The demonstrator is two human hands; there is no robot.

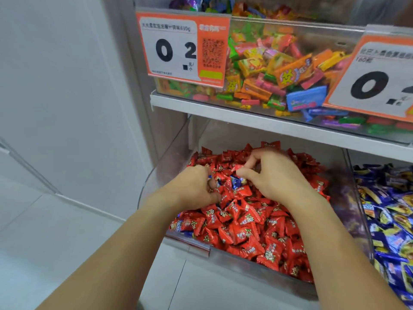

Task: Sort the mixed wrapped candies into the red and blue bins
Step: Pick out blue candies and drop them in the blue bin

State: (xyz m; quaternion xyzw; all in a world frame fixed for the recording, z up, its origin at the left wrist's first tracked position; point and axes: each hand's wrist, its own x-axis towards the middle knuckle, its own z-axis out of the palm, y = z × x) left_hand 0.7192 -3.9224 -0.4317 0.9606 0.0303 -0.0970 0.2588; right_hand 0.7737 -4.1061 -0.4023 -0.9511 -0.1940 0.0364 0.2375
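Head view, nearest first: both forearms reach into the clear bin of red candies (pixel 245 220), and between the hands a blue candy (pixel 236 182) lies half buried in the red pile. The left hand (pixel 196 189) has its grip curled into the heap just left of it, seemingly pinching something blue, though I cannot tell for sure. The right hand (pixel 272 173), fingers curled with thumb and forefinger nearly closed just above the stray, looks nearer; the blue bin (pixel 393 220) lies off to its right.

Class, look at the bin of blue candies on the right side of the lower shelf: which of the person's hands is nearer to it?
Right. The right hand is in the red bin, on the side towards the blue bin. The left hand is farther away, on the red bin's left side.
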